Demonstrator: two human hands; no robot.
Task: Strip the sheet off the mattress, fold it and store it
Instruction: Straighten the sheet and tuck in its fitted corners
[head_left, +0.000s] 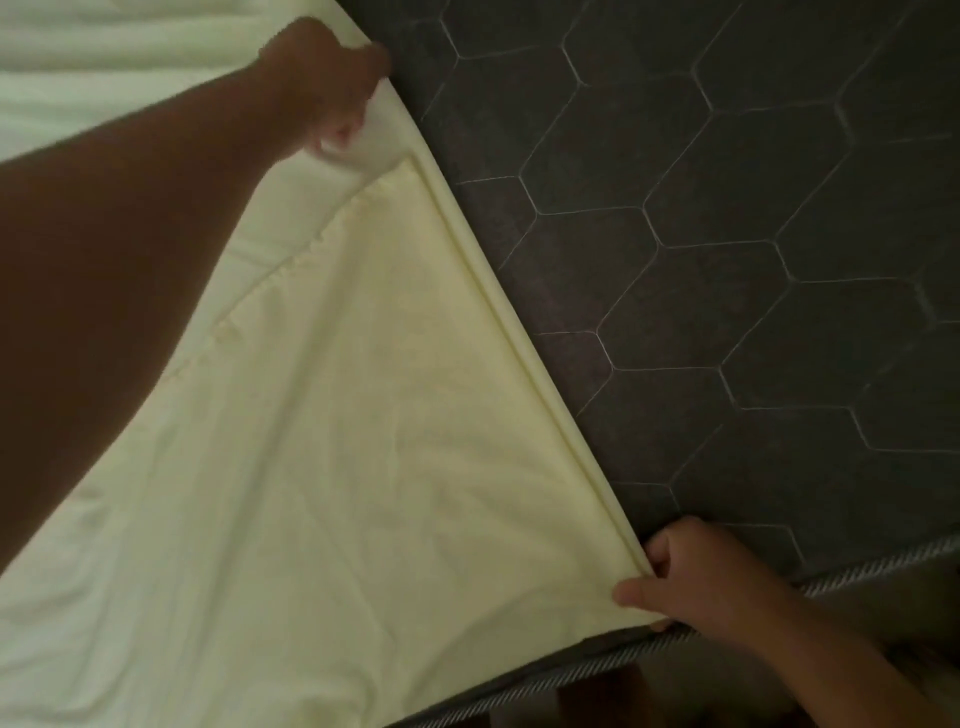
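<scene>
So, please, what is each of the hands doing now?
Left hand: grips the pale yellow sheet at its hem.
Right hand: pinches the same hem.

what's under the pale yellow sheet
Where the sheet is pulled back, the dark hexagon-quilted mattress shows. Whatever lies beneath the part covered by the sheet is hidden.

A single head-worn camera looks steeply down from close above, facing the mattress (727, 260) edge, with the sheet (363, 441) and both forearms filling the near frame.
</scene>
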